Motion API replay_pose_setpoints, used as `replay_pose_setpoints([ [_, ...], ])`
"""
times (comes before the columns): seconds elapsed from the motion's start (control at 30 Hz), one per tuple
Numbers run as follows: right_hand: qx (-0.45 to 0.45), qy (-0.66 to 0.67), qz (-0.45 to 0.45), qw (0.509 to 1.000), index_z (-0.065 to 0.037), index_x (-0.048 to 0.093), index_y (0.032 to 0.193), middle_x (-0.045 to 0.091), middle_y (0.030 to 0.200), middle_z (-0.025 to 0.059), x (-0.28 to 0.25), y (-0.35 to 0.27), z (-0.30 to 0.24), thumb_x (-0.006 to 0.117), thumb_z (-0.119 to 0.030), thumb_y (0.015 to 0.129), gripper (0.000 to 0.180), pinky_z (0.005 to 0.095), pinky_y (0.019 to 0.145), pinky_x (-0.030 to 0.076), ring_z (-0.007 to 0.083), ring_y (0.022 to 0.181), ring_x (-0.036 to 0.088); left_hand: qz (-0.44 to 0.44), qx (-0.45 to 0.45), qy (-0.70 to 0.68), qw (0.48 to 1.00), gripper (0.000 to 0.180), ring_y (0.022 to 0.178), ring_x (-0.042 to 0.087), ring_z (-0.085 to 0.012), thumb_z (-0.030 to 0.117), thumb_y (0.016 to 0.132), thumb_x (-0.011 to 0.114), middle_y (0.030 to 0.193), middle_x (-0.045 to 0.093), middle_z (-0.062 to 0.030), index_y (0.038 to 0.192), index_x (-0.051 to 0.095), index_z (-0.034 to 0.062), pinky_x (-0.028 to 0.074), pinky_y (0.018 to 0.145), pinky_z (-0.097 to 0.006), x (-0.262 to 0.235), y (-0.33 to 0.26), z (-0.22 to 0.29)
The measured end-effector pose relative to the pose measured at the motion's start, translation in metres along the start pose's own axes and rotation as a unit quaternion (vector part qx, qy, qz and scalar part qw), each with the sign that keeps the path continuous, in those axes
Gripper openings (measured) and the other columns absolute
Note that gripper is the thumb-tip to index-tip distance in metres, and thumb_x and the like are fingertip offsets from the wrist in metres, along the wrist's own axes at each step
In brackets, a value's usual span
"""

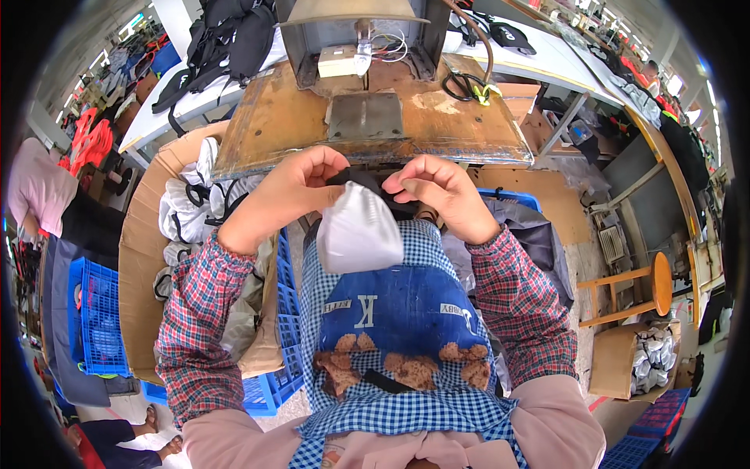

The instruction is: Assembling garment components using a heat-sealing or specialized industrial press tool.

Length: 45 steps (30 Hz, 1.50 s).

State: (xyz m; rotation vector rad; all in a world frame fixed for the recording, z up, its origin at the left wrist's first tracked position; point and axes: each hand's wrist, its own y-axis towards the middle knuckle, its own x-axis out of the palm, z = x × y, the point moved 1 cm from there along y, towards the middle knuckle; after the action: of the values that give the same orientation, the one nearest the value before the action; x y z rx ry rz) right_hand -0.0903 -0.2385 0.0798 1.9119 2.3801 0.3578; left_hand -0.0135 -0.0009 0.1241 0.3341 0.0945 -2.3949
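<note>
In front of my chest, at the near edge of a worn wooden machine table (269, 109), hangs a small white fabric pouch (361, 230) with black trim at its top. My left hand (293, 191) pinches the pouch by its upper left edge, near the black part. Close to the right of that black trim is my right hand (445, 195), thumb and fingertips pressed together. Whatever sits between the right fingertips is too small to make out. Below, a blue checked apron (402, 297) covers my lap, with a short black strip (384, 381) lying on it.
A metal machine housing (363, 23) stands on the table, with black looped scissors handles (466, 86) to its right. At left, a cardboard box (148, 258) holds white pouches beside a blue crate (285, 313). A wooden stool (662, 283) and another box (605, 363) stand right. People are nearby at left.
</note>
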Motion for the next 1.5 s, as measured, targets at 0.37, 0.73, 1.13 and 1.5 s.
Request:
replay_pose_setpoints([
  [0.37, 0.013, -0.052, 0.021, 0.998, 0.001, 0.06, 0.11, 0.065, 0.093, 0.0011, 0.024, -0.014, 0.008, 0.061, -0.003, 0.089, 0.022, 0.0238, 0.074, 0.049, 0.0065, 0.083, 0.058, -0.029, -0.029, 0.091, 0.995, 0.023, 0.074, 0.052, -0.003, 0.017, 0.086, 0.071, 0.081, 0.063, 0.0033, 0.097, 0.066, -0.0028, 0.043, 0.064, -0.02, 0.015, -0.008, 0.012],
  [0.73, 0.08, -0.226, 0.204, 0.949, 0.001, 0.059, 0.114, 0.065, 0.096, 0.0004, -0.109, -0.087, -0.021, 0.057, -0.003, 0.088, 0.027, 0.023, 0.075, 0.049, 0.0079, 0.086, 0.059, -0.115, 0.004, 0.185, 0.976, 0.03, 0.082, 0.06, -0.0095, 0.021, 0.089, 0.067, 0.091, 0.065, -0.0029, 0.109, 0.062, -0.0009, 0.049, 0.073, -0.025, 0.039, 0.0, -0.047],
  [1.13, 0.014, -0.527, 0.178, 0.831, 0.0, 0.06, 0.114, 0.064, 0.108, 0.0214, -0.088, -0.121, 0.058, 0.067, -0.011, 0.084, 0.033, 0.0395, 0.088, 0.049, 0.0375, 0.101, 0.062, -0.004, 0.023, 0.482, 0.876, 0.039, 0.101, 0.061, -0.0397, 0.014, 0.082, 0.056, 0.114, 0.061, -0.0239, 0.119, 0.058, 0.001, 0.05, 0.085, -0.047, -0.003, 0.031, -0.118],
  [1.5, -0.08, -0.467, 0.043, 0.88, 0.001, 0.061, 0.108, 0.064, 0.11, 0.019, 0.012, -0.057, 0.089, 0.062, -0.004, 0.086, 0.023, 0.0411, 0.089, 0.049, 0.0377, 0.104, 0.06, 0.105, -0.023, 0.404, 0.908, 0.017, 0.074, 0.065, -0.0345, 0.015, 0.085, 0.059, 0.082, 0.066, -0.0185, 0.092, 0.068, 0.0022, 0.051, 0.067, -0.041, -0.076, -0.097, -0.062],
])
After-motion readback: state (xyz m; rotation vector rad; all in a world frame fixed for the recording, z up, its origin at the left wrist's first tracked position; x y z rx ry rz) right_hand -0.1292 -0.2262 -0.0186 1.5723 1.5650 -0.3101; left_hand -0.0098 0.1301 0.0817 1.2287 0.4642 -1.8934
